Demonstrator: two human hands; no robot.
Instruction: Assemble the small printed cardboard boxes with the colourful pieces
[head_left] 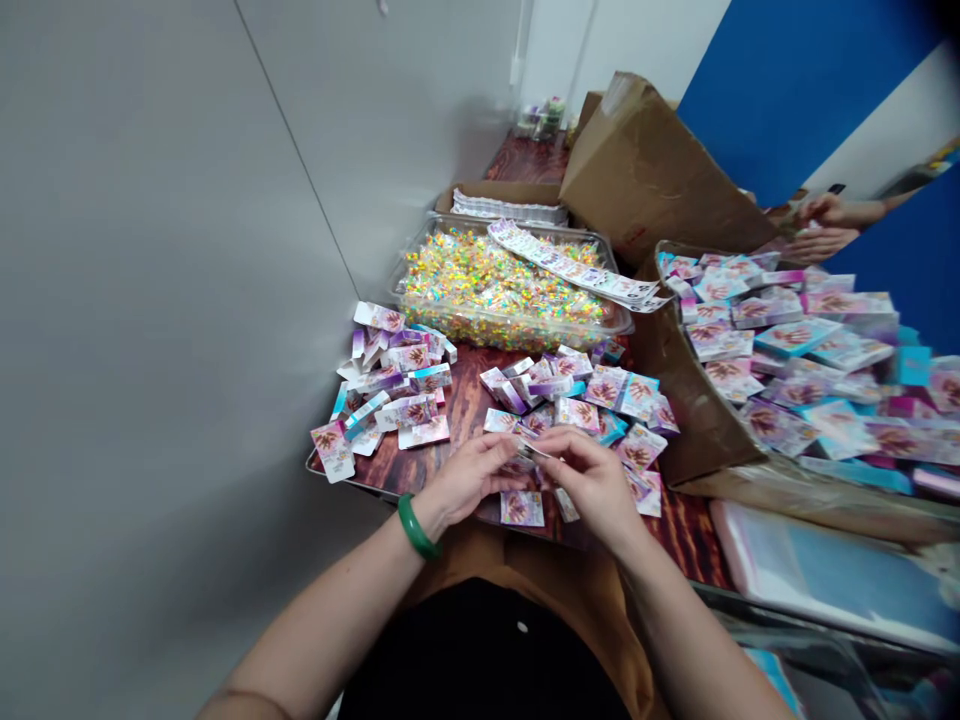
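Note:
Close together over the near edge of the table, both hands are on one small printed box (527, 449), mostly covered by the fingers. My left hand (472, 477), with a green bangle (418, 527) at the wrist, grips it between thumb and fingers. From the other side, my right hand (592, 480) pinches its upper edge. Around the hands lies a pile of small purple, pink and blue boxes (577, 412). More boxes, some with flaps up, form a second pile (401, 380) to the left. One box (523, 508) lies flat just below my hands.
Behind the piles, a clear tub (502, 325) holds small bags of coloured bits, a printed strip (570, 265) lying across it. A large carton (697, 400) full of boxes stands right, beside plastic bags (832, 570). Another person's hands (825, 228) show beyond. A grey wall (187, 300) bounds the left.

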